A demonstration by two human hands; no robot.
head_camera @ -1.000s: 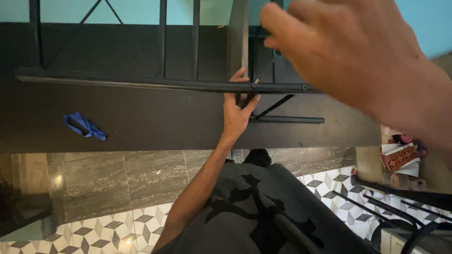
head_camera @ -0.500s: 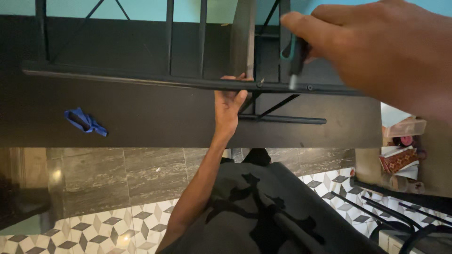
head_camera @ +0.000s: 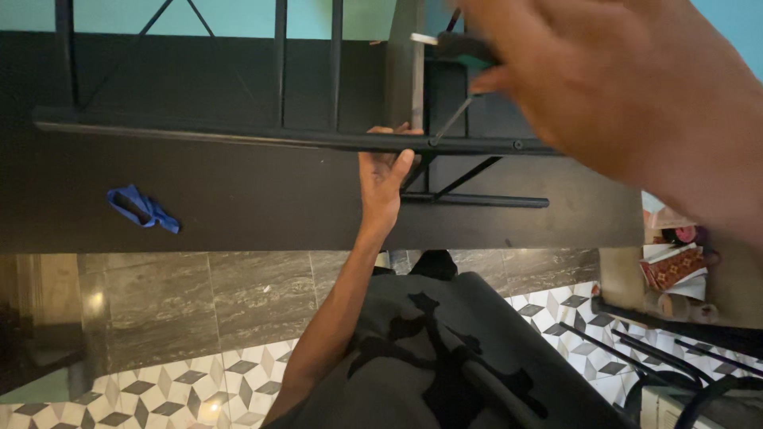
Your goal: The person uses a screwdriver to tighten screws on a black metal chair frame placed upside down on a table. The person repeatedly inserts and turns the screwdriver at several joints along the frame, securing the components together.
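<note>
Left hand (head_camera: 383, 179) grips the stiff, seemingly heavy black metal frame (head_camera: 278, 139) at its bar, while right hand (head_camera: 612, 87) pinches a slim hex key (head_camera: 449, 119).

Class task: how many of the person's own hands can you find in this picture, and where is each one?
2. The left hand grips the black metal rail near the middle. The right hand, large at the upper right, holds a green-handled tool against the rail. No other hands show.

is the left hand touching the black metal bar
Touching. The head view shows the left hand with its fingers curled up against the underside of the black metal bar, with no gap between them.
</note>
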